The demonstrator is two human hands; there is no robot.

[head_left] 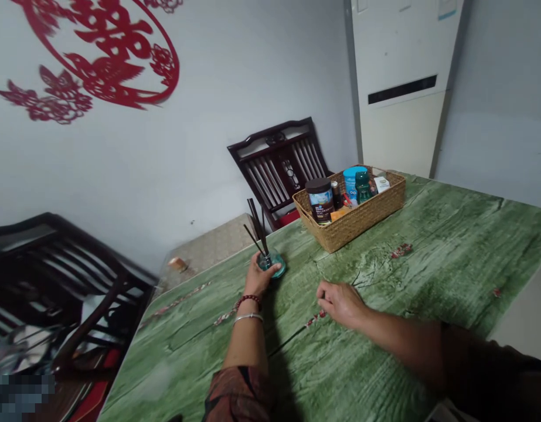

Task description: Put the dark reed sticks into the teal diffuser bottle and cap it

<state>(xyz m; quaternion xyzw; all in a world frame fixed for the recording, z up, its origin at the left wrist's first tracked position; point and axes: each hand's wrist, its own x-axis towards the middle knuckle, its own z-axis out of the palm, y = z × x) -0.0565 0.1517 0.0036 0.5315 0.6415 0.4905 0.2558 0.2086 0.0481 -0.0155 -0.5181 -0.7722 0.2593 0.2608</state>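
Observation:
My left hand [260,275] is wrapped round a reed diffuser [276,265], a low teal glass bottle with several dark sticks [258,228] standing out of its neck. The bottle is at the far edge of the green table; whether its base touches the tabletop I cannot tell. Over the middle of the table is my right hand [342,302], its fingers curled in. Whether anything small sits inside those fingers is hidden. A woven basket [360,220] stands beyond both hands, to the right of the diffuser.
Inside the basket are a brown-lidded jar [320,202], a blue tin [351,179], a green bottle [363,187] and other items. The green wood-patterned table [411,281] fills the foreground. Dark wooden chairs stand behind [279,164] and at left [54,264].

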